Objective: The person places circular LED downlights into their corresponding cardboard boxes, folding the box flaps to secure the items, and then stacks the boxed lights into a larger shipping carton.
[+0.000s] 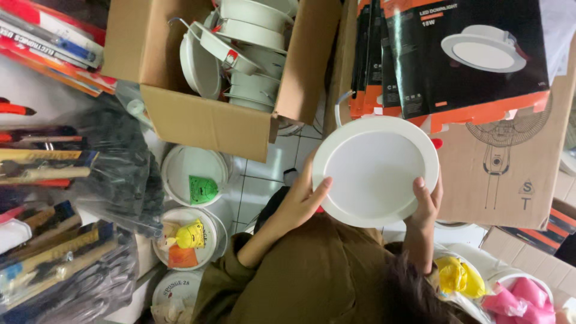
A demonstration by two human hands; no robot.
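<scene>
A round white flat downlight (375, 171) is held up in front of me, its smooth face toward the camera. My left hand (302, 201) grips its left rim, thumb on the face. My right hand (427, 204) grips the lower right rim, thumb over the edge. Brown sleeves (300, 276) cover both arms. Behind the light stand flat black-and-orange cartons (462, 60) with a picture of the same kind of light.
An open cardboard box (204, 120) at top centre holds several white downlights (246, 54). A large brown carton (504, 168) stands at right. White tubs (192, 174) of small items and racks of packaged tools (48, 156) fill the left. Yellow and pink bags (492, 288) lie bottom right.
</scene>
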